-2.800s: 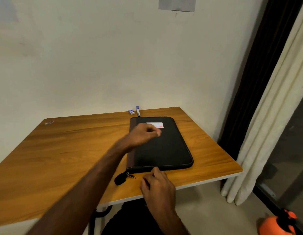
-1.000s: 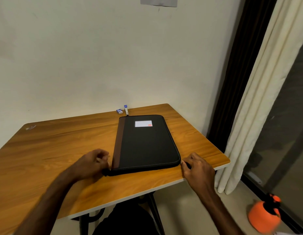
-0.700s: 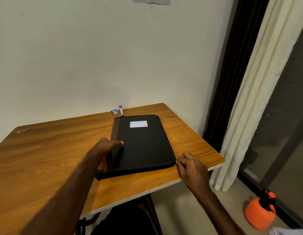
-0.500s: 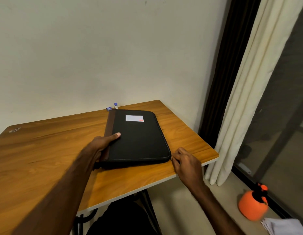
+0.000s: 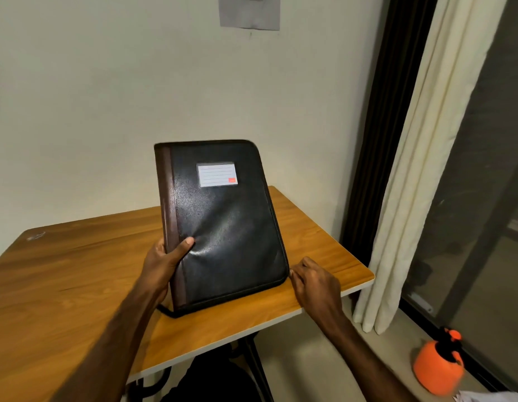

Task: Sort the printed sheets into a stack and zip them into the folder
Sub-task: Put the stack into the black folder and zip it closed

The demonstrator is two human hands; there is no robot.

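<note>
A closed black folder [image 5: 223, 224] stands tilted on the wooden table [image 5: 63, 280], left hand [image 5: 162, 262] gripping its spine, right hand [image 5: 316, 282] curled touching its corner; task looks nearly done

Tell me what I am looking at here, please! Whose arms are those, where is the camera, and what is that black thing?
No machine here: these are a person's own two arms. The camera sits on the person's head and looks forward and down, so you see what they see.

The black thing is a zip folder with a brown spine and a small white label. It is tilted up, its bottom edge resting on the wooden table. The left hand holds it by the spine, thumb on the front cover. The right hand touches the folder's lower right corner; how firm that grip is, I cannot tell.

Behind is a pale wall with a sheet of paper stuck on it. On the right hangs a cream curtain, and an orange spray bottle stands on the floor.
</note>
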